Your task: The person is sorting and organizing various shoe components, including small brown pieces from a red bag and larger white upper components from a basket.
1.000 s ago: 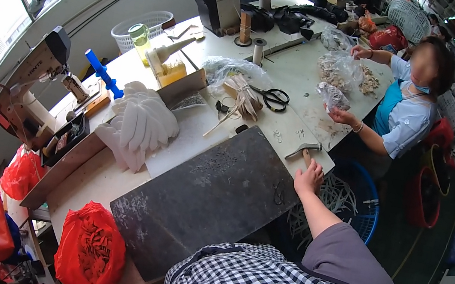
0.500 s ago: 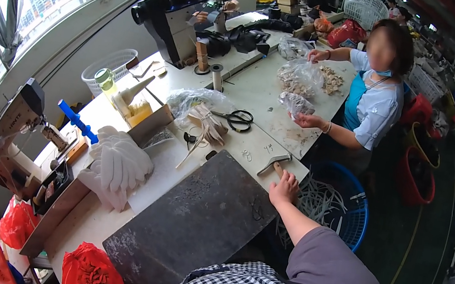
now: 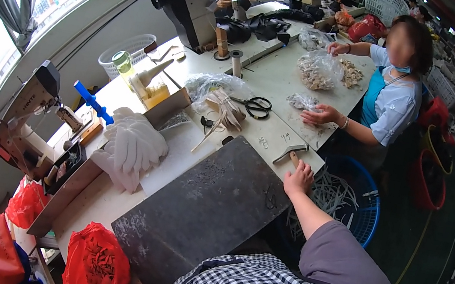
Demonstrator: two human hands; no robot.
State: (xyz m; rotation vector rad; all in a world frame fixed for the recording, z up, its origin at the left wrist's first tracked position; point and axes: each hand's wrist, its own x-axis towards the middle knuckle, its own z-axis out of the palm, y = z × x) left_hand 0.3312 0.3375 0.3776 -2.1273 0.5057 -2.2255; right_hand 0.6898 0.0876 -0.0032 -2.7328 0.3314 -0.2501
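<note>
- where the slab (image 3: 203, 211) ends on its far right side, one hammer (image 3: 292, 153), lying on the table (image 3: 251, 129), near the slab's edge and apart from it.
- right hand (image 3: 298, 180): at the hammer, fingers bent over the near part of the handle; how firmly they close on it cannot be told, the back of the hand hiding the palm.
- left hand: out of view; the right is the only one seen near the hammer.
- bearing: hammer head just beyond the right hand, a little to its left.
- long axis: handle slanting from the head back and rightward under the fingers, roughly in line with the forearm; head set across it, left end nearer the person, right end farther.
- basket (image 3: 377, 206): blue, with pale strips (image 3: 333, 196), right of the right hand, past the table's edge.
- scissors (image 3: 258, 108): dark-handled, beyond the hammer and to its left, well apart.
- pads (image 3: 132, 146): white, fanned, left of the slab.
- red bag (image 3: 96, 265): small pieces inside, beside the slab's near left side.
- co-worker's hand (image 3: 321, 116): at a small clear bag (image 3: 303, 101), beyond the hammer, well apart from the right hand.
</note>
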